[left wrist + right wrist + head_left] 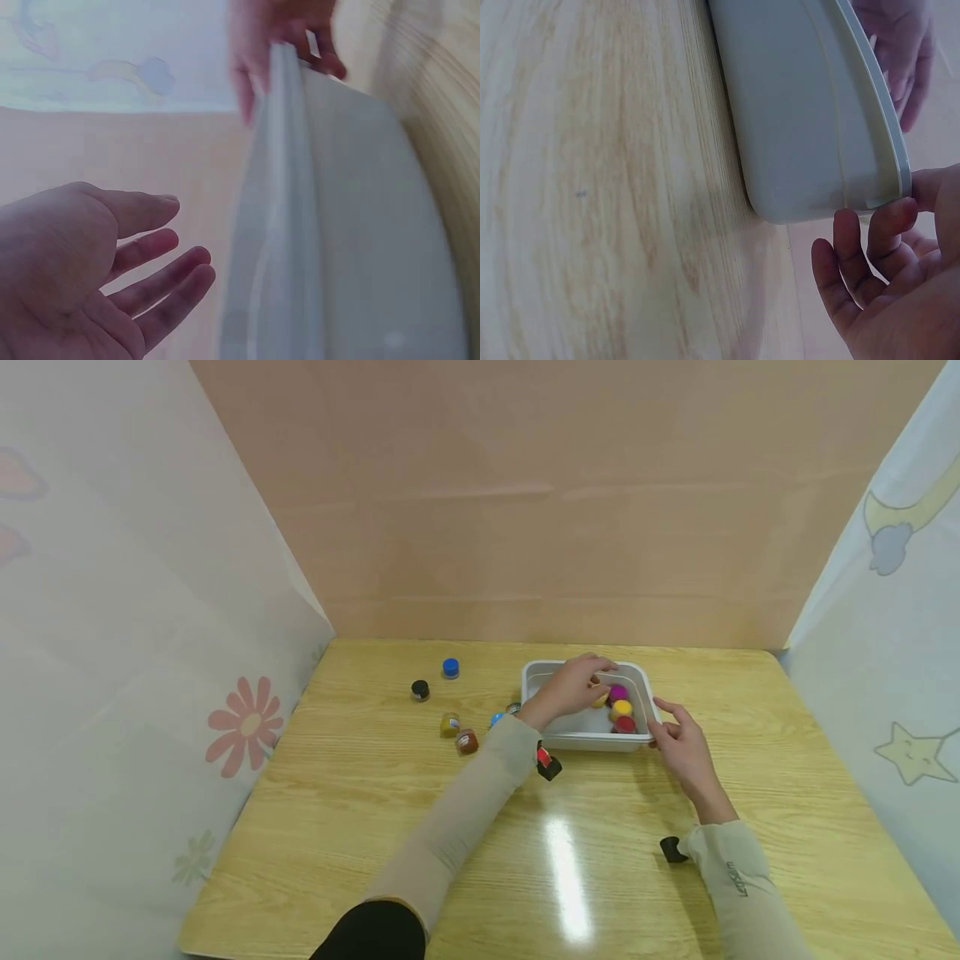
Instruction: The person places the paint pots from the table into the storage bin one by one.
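A white rectangular tray (592,743) stands toward the back of the table, holding small jars: one with a purple lid (618,692), one yellow (622,708), one red (624,725) and a pale orange one (598,700). My left hand (573,683) reaches over the tray, its fingertips above the pale orange jar. In the left wrist view this hand's fingers are loosely bent with nothing between them. At the tray's right end my right hand (684,747) pinches the rim between thumb and fingers, as the right wrist view also shows.
Left of the tray are small jars: a blue-lidded one (450,668), a black-lidded one (420,691), a yellow one (450,725) and a brownish-red one (467,742). A light-blue piece (497,718) peeks out behind the left sleeve. Hanging sheets border the wooden table (360,827).
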Demonstrator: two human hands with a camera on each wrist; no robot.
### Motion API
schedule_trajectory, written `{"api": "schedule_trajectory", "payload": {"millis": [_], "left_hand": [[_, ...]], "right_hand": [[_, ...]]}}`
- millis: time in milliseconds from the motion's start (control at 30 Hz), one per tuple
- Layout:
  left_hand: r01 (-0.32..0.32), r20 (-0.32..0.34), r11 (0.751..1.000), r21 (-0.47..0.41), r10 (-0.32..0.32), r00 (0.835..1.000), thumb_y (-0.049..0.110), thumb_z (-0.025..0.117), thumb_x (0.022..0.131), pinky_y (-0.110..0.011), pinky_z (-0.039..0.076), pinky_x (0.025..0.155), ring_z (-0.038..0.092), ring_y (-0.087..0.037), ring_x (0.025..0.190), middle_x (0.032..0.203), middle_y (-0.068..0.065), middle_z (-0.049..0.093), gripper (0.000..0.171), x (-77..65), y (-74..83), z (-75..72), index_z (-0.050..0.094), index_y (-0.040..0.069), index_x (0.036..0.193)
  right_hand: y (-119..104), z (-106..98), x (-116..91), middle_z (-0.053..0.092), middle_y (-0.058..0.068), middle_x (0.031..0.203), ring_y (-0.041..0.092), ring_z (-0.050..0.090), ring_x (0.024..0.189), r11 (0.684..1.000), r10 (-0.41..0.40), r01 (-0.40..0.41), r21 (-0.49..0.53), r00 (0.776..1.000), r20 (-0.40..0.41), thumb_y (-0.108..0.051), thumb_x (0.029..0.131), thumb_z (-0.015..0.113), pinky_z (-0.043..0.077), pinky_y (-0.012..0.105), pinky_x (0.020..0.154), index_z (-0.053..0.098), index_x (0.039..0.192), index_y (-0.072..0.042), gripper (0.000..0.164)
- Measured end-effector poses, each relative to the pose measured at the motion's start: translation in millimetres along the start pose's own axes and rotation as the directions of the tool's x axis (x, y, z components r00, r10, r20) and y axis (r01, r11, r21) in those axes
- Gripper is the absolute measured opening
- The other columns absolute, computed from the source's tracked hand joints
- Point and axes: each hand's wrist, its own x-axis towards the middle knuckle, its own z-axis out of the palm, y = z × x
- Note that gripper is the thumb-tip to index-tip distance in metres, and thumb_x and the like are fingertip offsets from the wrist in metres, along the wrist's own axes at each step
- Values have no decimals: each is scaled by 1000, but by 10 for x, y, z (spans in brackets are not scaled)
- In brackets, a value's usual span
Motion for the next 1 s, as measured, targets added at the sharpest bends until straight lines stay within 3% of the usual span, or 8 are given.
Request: {"api": "schedule_trajectory", "payload": {"millis": [100, 233, 367, 533, 767, 1000], "left_hand": [[-31, -39, 999, -27, 30, 999, 20, 62, 105, -14, 54, 85, 67, -16, 116, 142, -1, 61, 42, -104, 48, -144, 58, 17, 146], [-73, -99, 997, -40, 69, 993, 21, 61, 106, -17, 53, 95, 67, -18, 119, 144, -1, 60, 41, -297, 21, -317, 58, 15, 146], [-94, -154, 993, -66, 83, 984, 18, 63, 105, -26, 54, 102, 67, -21, 120, 146, -3, 60, 42, -519, -84, -480, 58, 14, 146], [-76, -199, 992, -96, 55, 979, 19, 62, 105, -36, 53, 107, 65, -25, 123, 147, -3, 59, 43, -770, -278, -635, 56, 15, 148], [2, -241, 989, -147, -38, 970, 19, 67, 102, -41, 50, 110, 63, -24, 124, 144, -3, 61, 44, -1090, -584, -653, 58, 17, 146], [71, -192, 985, -155, -101, 976, 16, 77, 95, -46, 49, 110, 62, -26, 124, 143, -9, 61, 55, -1312, -865, -556, 57, 14, 147]], "right_hand": [[1, -7, 3, 57, 4, 64, 10, 68, 77, 1000, 1, -1, 0, 1000, 3, -26, 110, 50, 46, 27, 57, 32, 161, -4, 58], [2, -13, 4, 58, 7, 65, 13, 69, 78, 1000, -4, 4, 0, 1000, 1, -27, 110, 50, 46, 28, 57, 33, 161, -5, 58], [8, -8, 8, 59, 8, 66, 14, 69, 78, 1000, -5, 5, 1, 1000, 7, -28, 110, 50, 50, 26, 62, 33, 161, -5, 58], [28, -2, 17, 63, 7, 69, 10, 68, 77, 1000, 8, -8, -2, 1000, 4, -26, 110, 50, 56, 24, 71, 33, 161, -5, 58], [45, -12, 20, 59, 4, 65, 9, 68, 76, 1000, 8, -8, -12, 1000, 3, -25, 110, 49, 55, 26, 69, 32, 161, -4, 58], [19, -11, 7, 59, 5, 65, 10, 68, 76, 1000, 4, -4, -11, 1000, -3, -27, 110, 50, 55, 24, 68, 34, 161, -5, 58]]}}
